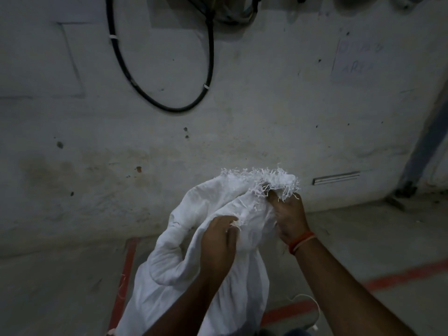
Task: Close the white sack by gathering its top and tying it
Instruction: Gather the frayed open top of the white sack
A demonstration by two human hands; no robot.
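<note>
White sack (pixel 206 275): woven fabric, soft, creased; stands on concrete floor (pixel 60 287), long axis approx upright, top leaning away toward wall (pixel 242 117). Frayed top edge (pixel 261 177) partly bunched, untied. Right hand (pixel 288 214): fingers curled, gripping gathered fabric just below fray; orange wristband (pixel 301 242). Left hand (pixel 218 241): fingers curled on sack's side, pinching a fold w/ loose threads. Red floor lines (pixel 126 270) beside sack. Black cable loop (pixel 169 69) on wall.
</note>
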